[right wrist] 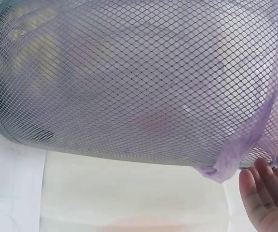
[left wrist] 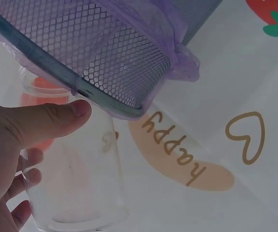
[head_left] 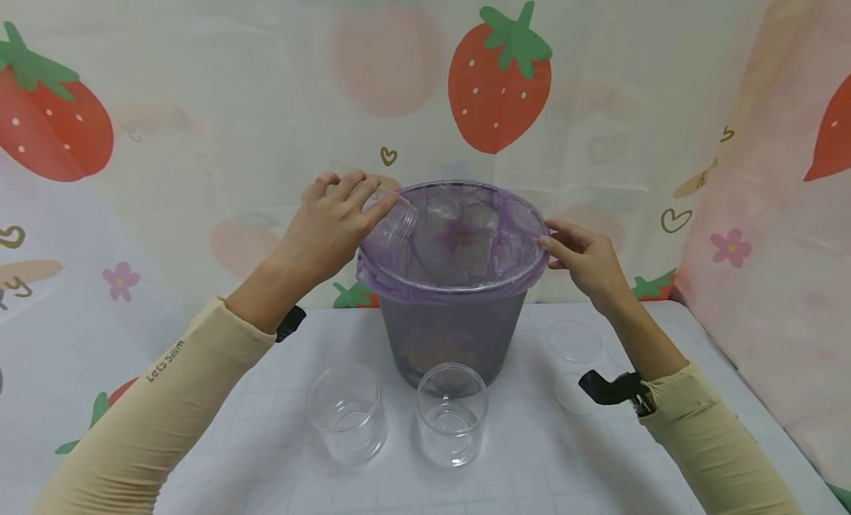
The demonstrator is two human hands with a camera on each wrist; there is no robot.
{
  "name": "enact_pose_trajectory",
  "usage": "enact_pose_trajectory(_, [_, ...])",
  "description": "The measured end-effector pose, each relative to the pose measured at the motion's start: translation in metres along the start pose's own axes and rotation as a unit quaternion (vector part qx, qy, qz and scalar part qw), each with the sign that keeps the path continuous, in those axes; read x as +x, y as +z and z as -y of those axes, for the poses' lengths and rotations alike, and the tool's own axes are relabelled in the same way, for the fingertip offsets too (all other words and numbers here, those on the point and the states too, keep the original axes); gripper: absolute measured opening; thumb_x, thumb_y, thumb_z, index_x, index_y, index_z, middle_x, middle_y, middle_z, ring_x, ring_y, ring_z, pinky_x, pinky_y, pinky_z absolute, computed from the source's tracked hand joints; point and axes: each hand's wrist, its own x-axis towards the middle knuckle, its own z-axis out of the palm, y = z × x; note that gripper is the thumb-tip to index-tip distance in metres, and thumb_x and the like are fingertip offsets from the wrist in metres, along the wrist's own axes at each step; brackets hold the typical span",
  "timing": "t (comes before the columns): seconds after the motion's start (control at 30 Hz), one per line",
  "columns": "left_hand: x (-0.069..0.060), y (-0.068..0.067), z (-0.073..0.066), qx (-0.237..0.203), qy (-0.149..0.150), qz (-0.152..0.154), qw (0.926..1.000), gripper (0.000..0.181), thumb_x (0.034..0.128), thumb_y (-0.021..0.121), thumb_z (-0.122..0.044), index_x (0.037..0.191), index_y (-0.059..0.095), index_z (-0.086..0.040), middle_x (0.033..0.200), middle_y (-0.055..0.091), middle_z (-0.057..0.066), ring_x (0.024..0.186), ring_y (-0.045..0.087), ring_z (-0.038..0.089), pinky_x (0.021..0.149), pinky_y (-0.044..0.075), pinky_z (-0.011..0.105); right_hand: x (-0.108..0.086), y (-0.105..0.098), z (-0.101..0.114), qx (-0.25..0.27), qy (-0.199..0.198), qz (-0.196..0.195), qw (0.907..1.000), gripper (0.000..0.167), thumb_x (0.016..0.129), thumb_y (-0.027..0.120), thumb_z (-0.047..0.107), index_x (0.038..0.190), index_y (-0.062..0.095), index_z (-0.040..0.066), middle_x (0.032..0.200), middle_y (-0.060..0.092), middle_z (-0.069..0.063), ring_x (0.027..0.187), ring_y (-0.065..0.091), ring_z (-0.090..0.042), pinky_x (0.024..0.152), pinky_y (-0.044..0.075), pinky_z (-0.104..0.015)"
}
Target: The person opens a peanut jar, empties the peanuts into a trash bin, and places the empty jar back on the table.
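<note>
In the head view my left hand (head_left: 339,219) grips a clear plastic jar (head_left: 401,225), tilted with its mouth at the left rim of a mesh trash bin (head_left: 452,338). The left wrist view shows the thumb along one side of this jar (left wrist: 76,183) and the fingertips on the other. It looks see-through, with no contents that I can make out. A thin purple trash bag (head_left: 459,287) lines the bin and folds over its rim. At the right side of that rim, my right hand (head_left: 585,260) pinches the edge between thumb and fingers.
Two clear jars without lids, a left one (head_left: 349,419) and a right one (head_left: 453,419), stand before the bin. Round clear lids (head_left: 575,342) lie to its right on the white table (head_left: 518,463). A strawberry-print curtain (head_left: 266,94) hangs close behind.
</note>
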Motion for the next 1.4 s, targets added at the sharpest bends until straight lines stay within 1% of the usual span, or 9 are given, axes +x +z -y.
enact_pose_trajectory(0.23, [-0.002, -0.002, 0.001, -0.003, -0.005, 0.005, 1.0, 0.054, 0.078, 0.074, -0.001, 0.128, 0.058, -0.013, 0.125, 0.06, 0.013, 0.114, 0.051, 0.033, 0.09, 0.043, 0.045, 0.0, 0.0, -0.001, 0.008, 0.0, 0.001, 1.0, 0.052, 0.097, 0.061, 0.027, 0.139, 0.051, -0.001, 0.098, 0.064, 0.019, 0.085, 0.064, 0.001, 0.077, 0.056, -0.015])
enact_pose_trajectory(0.4, [-0.004, -0.002, 0.002, -0.015, -0.014, -0.006, 0.9998, 0.054, 0.0768, 0.076, -0.003, 0.127, 0.06, -0.014, 0.123, 0.061, 0.013, 0.112, 0.053, 0.033, 0.087, 0.044, 0.046, 0.001, 0.0, -0.001, 0.01, -0.004, 0.002, 0.9999, 0.051, 0.097, 0.061, 0.027, 0.138, 0.051, -0.002, 0.097, 0.064, 0.019, 0.085, 0.064, 0.001, 0.077, 0.056, -0.015])
enact_pose_trajectory(0.57, [-0.006, -0.004, 0.003, -0.012, -0.027, -0.023, 0.9993, 0.054, 0.0737, 0.079, -0.006, 0.123, 0.06, -0.013, 0.12, 0.063, 0.015, 0.11, 0.055, 0.034, 0.085, 0.047, 0.049, 0.002, 0.0, -0.002, 0.01, -0.006, 0.002, 0.9999, 0.051, 0.097, 0.061, 0.027, 0.138, 0.051, -0.002, 0.097, 0.064, 0.019, 0.084, 0.064, 0.002, 0.076, 0.056, -0.015])
enact_pose_trajectory(0.7, [-0.007, -0.007, 0.004, -0.007, -0.042, -0.026, 0.9987, 0.063, 0.068, 0.085, -0.01, 0.124, 0.056, -0.013, 0.119, 0.063, 0.016, 0.111, 0.056, 0.034, 0.084, 0.048, 0.05, 0.002, 0.0, -0.001, 0.01, -0.007, 0.001, 0.9999, 0.052, 0.097, 0.061, 0.027, 0.138, 0.051, -0.002, 0.096, 0.064, 0.019, 0.084, 0.063, 0.002, 0.076, 0.056, -0.015])
enact_pose_trajectory(0.8, [-0.007, -0.011, 0.004, -0.01, -0.059, -0.012, 0.9981, 0.072, 0.0656, 0.089, -0.016, 0.127, 0.054, -0.012, 0.122, 0.063, 0.017, 0.114, 0.056, 0.035, 0.085, 0.049, 0.051, 0.001, -0.001, 0.0, 0.01, -0.007, 0.001, 0.9999, 0.052, 0.097, 0.061, 0.027, 0.139, 0.05, -0.002, 0.097, 0.064, 0.019, 0.084, 0.063, 0.002, 0.076, 0.056, -0.015])
enact_pose_trajectory(0.97, [-0.009, -0.018, 0.004, -0.026, -0.09, 0.025, 0.9953, 0.075, 0.0691, 0.089, -0.021, 0.133, 0.052, -0.011, 0.13, 0.06, 0.019, 0.119, 0.055, 0.038, 0.088, 0.049, 0.054, 0.001, -0.001, 0.0, 0.011, -0.002, 0.003, 0.9999, 0.053, 0.097, 0.06, 0.027, 0.14, 0.049, -0.002, 0.098, 0.064, 0.018, 0.086, 0.063, 0.002, 0.077, 0.056, -0.015])
enact_pose_trajectory(1.07, [-0.01, -0.021, 0.004, -0.04, -0.105, 0.029, 0.9933, 0.075, 0.0697, 0.088, -0.02, 0.135, 0.053, -0.01, 0.131, 0.06, 0.019, 0.12, 0.054, 0.039, 0.088, 0.049, 0.055, 0.001, -0.001, 0.0, 0.014, 0.001, 0.005, 0.9999, 0.053, 0.097, 0.06, 0.027, 0.14, 0.049, -0.002, 0.098, 0.063, 0.019, 0.087, 0.063, 0.003, 0.077, 0.056, -0.015])
enact_pose_trajectory(1.27, [-0.014, -0.024, 0.006, -0.064, -0.128, 0.002, 0.9897, 0.077, 0.0675, 0.09, -0.017, 0.135, 0.053, -0.009, 0.13, 0.06, 0.019, 0.119, 0.054, 0.039, 0.087, 0.049, 0.055, 0.0, -0.001, 0.001, 0.015, 0.005, 0.004, 0.9999, 0.053, 0.097, 0.06, 0.027, 0.14, 0.049, -0.001, 0.097, 0.064, 0.02, 0.086, 0.063, 0.003, 0.077, 0.056, -0.015])
enact_pose_trajectory(1.4, [-0.017, -0.026, 0.006, -0.1, -0.156, -0.021, 0.9825, 0.08, 0.0664, 0.09, -0.017, 0.136, 0.052, -0.008, 0.131, 0.059, 0.019, 0.12, 0.053, 0.04, 0.087, 0.048, 0.057, -0.001, -0.001, 0.001, 0.015, 0.008, 0.002, 0.9998, 0.052, 0.097, 0.06, 0.027, 0.14, 0.049, -0.001, 0.097, 0.064, 0.02, 0.086, 0.063, 0.002, 0.077, 0.056, -0.015])
